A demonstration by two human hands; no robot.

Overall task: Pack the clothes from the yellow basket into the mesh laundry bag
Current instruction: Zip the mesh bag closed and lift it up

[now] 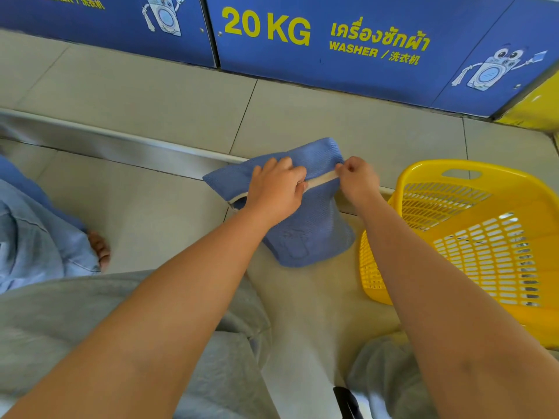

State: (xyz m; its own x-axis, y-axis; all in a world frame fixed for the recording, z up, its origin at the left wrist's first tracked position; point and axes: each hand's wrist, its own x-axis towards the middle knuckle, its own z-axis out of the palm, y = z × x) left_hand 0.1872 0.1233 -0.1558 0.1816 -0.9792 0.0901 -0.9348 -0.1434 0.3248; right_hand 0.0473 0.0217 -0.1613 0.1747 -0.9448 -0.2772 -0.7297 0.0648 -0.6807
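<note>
Blue mesh laundry bag (305, 219) sitting at frame centre, left hand (276, 189) gripping its white zipper edge (320, 179), right hand (357, 176) pinching the zipper end, yellow basket (472, 234) standing just beside at right.

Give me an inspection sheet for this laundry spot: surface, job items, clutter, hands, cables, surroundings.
Surface: pale tiled floor with a metal rail running across it.
Job items: blue mesh bag bulging, held up at its white zip strip; yellow basket beside it on the right, no clothes visible inside.
Clutter: small black object at the bottom edge, cannot tell what.
Hands: left hand grips the bag at the zip line; right hand pinches the zip's end.
Cables: nothing seen.
Surroundings: blue washer panels marked 20 KG; another person's leg and bare foot at left.
</note>
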